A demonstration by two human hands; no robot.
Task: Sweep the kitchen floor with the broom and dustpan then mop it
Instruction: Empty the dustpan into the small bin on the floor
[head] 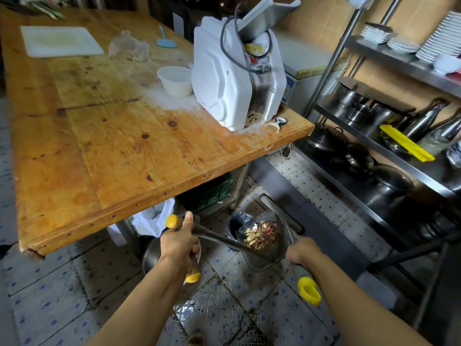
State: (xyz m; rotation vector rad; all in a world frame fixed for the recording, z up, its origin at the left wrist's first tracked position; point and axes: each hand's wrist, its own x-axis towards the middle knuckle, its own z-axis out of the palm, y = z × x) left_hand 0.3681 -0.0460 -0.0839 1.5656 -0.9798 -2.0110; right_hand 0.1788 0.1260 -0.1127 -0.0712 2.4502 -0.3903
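Near the bottom centre, over the tiled floor (62,290), two bare hands work one handle each. Left hand (180,243) is curled tight round a grey handle with yellow ends (171,221), thumb pointing up along it; whether this is the broom I cannot tell, since no bristles show. Right hand (303,253) is fisted on a second grey handle with a yellow hanging loop (309,290) at the near end — this shaft runs forward to the dustpan (262,248).

The dustpan is metal, lifted and tilted, holding one heap of peelings and scraps (260,236), yellowish and pink. Just beyond it stands one small bin with a black liner (237,224); its contents are not visible. A steel bowl (152,255) sits on the floor under the left hand, mostly hidden.

One wooden table (112,136) fills the left and far side. On it: one white machine (234,78), one white plastic tub (175,81) with something pale inside, one white cutting board (59,41), one blue scraper (166,38), one crumpled clear bag (129,47), one peeler (277,123). Flour-like dust lies round the tub.

Under the table — one white plastic bag (154,218) and one green crate (209,193). At right a steel rack (389,151) carries pots, lids, stacked white plates (439,36).
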